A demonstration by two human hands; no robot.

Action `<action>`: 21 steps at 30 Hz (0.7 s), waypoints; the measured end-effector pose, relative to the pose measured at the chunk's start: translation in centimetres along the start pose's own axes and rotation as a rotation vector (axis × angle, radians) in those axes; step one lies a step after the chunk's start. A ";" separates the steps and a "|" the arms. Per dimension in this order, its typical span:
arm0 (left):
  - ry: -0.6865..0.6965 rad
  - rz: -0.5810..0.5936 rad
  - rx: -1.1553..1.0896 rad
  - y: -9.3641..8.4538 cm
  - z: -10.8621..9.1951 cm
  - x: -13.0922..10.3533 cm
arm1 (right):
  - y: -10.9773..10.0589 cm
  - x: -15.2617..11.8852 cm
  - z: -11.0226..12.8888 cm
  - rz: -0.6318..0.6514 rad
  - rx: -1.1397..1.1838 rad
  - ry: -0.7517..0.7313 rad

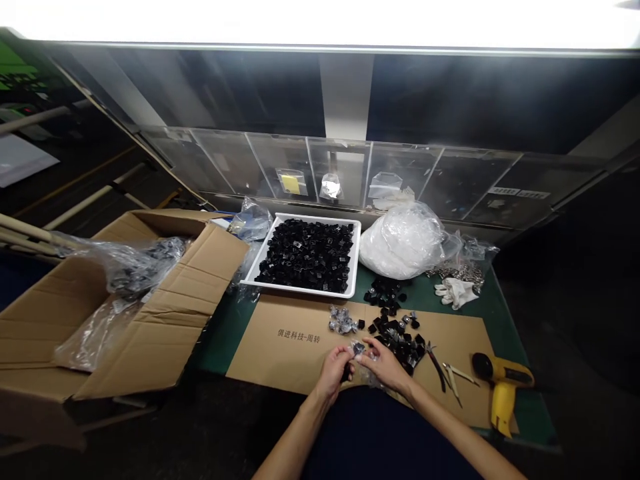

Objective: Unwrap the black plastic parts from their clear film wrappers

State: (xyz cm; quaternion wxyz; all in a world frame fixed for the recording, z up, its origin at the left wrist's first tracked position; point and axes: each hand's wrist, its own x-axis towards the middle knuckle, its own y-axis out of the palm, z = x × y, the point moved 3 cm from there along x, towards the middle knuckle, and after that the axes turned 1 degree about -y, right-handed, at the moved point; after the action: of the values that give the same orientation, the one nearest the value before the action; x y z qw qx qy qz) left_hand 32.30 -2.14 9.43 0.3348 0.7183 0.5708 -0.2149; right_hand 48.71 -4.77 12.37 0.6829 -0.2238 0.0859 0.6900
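My left hand [334, 371] and my right hand [384, 365] meet over the front of a cardboard sheet [280, 360]. Between their fingertips is a small part in clear plastic [357, 348], pinched from both sides. A black piece [345, 373] shows under the curled fingers of my left hand. Just beyond my right hand spreads a loose pile of small black parts [407, 343]. A small heap of clear-wrapped pieces [342, 320] lies farther back on the cardboard.
A white tray [357, 257] full of black parts stands behind. To its right sit a big plastic bag [403, 240] and white gloves [456, 293]. Pliers [437, 368], tweezers-like tools [453, 383] and a yellow heat gun [505, 387] lie right. An open carton [165, 333] stands left.
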 end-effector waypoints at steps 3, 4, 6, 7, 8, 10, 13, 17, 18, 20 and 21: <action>-0.004 0.031 0.122 0.7 0.2 -0.7 | -0.4 -0.5 0.6 0.085 0.036 -0.089; -0.002 0.046 0.180 0.8 0.2 -0.8 | -0.7 -0.7 0.6 0.100 0.038 -0.105; 0.016 0.070 0.269 0.9 0.1 -0.9 | -1.2 -1.1 0.5 0.102 0.043 -0.110; 0.032 0.078 0.298 0.9 0.0 -1.0 | -1.4 -1.3 0.3 0.096 0.048 -0.104; 0.046 0.082 0.320 0.9 -0.1 -1.1 | -1.5 -1.4 0.0 0.091 0.054 -0.093; 0.060 0.067 0.362 0.9 -0.5 -1.4 | -1.6 -1.4 -0.7 0.087 0.064 -0.067; 0.125 -0.009 0.451 1.0 -1.3 -1.7 | -2.3 -1.1 -2.5 0.030 0.050 -0.015; 0.336 -0.122 0.569 0.8 -1.7 -1.0 | -6.2 -2.0 -6.1 -0.218 -0.157 0.133; 0.347 -0.146 0.586 0.6 -1.5 -0.6 | -7.3 -2.7 -7.1 -0.266 -0.210 0.170; 0.341 -0.165 0.601 0.5 -1.1 0.2 | -9.1 -4.3 -9.0 -0.323 -0.274 0.233; 0.345 -0.167 0.599 0.5 -1.0 0.6 | -9.6 -5.1 -9.9 -0.336 -0.309 0.266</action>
State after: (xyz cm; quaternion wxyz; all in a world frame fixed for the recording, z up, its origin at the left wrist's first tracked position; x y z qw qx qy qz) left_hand 32.89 -1.09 9.87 -0.0108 0.7611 0.5872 -0.2751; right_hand 59.90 -13.08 7.61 0.7283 -0.4253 0.0305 0.5364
